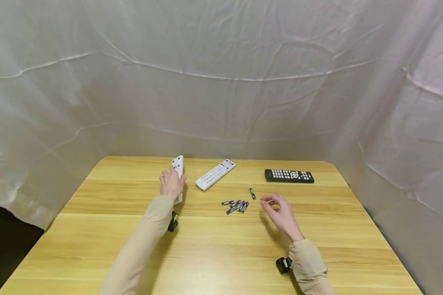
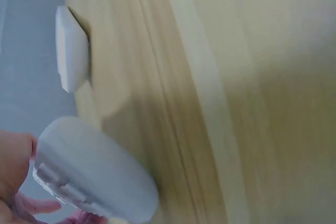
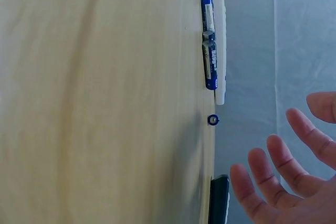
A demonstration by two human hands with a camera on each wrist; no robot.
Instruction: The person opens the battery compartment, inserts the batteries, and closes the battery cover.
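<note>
Left hand [image 1: 172, 183] holding 1 remote [image 1: 178, 161], 6 loose batteries [image 1: 236, 203]

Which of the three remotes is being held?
The leftmost white remote, gripped in the left hand; the other white remote and the black remote lie on the table.

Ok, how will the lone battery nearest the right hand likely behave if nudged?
The lone battery would probably roll if pushed sideways: it is a cylinder lying on its side on the flat table. Its smooth-looking surface may be slippery to pinch.
</note>
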